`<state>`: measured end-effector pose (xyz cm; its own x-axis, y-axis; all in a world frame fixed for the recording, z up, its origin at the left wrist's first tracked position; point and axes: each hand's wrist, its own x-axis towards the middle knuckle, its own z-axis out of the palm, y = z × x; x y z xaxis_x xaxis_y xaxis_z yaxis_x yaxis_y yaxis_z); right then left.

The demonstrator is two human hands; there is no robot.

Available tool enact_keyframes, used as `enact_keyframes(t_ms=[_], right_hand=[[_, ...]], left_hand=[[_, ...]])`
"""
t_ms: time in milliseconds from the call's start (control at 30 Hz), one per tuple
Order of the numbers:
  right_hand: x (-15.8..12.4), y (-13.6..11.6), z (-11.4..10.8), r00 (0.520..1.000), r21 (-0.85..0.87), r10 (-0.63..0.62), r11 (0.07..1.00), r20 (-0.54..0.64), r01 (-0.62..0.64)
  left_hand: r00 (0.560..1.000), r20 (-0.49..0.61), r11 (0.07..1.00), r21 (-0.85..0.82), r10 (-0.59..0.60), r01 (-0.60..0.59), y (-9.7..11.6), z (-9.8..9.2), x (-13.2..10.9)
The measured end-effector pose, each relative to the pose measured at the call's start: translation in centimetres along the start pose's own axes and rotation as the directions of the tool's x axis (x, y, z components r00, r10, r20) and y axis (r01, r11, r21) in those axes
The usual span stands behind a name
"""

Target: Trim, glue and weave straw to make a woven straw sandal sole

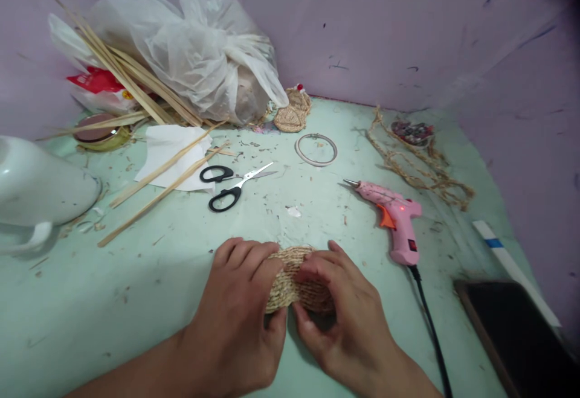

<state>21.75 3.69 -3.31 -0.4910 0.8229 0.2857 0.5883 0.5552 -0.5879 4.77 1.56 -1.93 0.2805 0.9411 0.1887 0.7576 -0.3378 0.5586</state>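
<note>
Both my hands hold a small coiled piece of woven jute rope (290, 271) low at the centre of the pale green table (136, 301). My left hand (240, 313) curls over its left side, fingers on top and thumb below. My right hand (339, 313) pinches its right side, fingers pressed together on the weave. The piece is bent between the two hands and partly hidden by the fingers.
A pink glue gun (394, 220) with a lit red light and black cord lies to the right. Black-handled scissors (231, 183), wooden strips (154, 174), a ring (316, 148), braided rope (421, 168), a plastic bag (194, 48), a white jug (36, 186) and a dark slab (521, 331) surround the hands.
</note>
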Motion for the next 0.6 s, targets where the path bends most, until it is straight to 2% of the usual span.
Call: enact_keyframes(t_ms=[100, 433, 600], right_hand=[[-0.01, -0.07, 0.11, 1.000, 0.001, 0.015, 1.000, -0.004, -0.015], [0.02, -0.16, 0.21, 0.998, -0.001, 0.055, 0.998, -0.021, -0.055], [-0.03, -0.04, 0.35, 0.999, -0.007, 0.034, 0.999, -0.029, -0.035]], left_hand=[[1.000, 0.022, 1.000, -0.022, -0.021, 0.021, 0.02, -0.07, 0.09], [0.998, -0.062, 1.000, -0.020, 0.001, -0.002, -0.31, 0.36, -0.11], [0.998, 0.001, 0.998, -0.005, 0.059, -0.059, -0.61, -0.28, -0.18]])
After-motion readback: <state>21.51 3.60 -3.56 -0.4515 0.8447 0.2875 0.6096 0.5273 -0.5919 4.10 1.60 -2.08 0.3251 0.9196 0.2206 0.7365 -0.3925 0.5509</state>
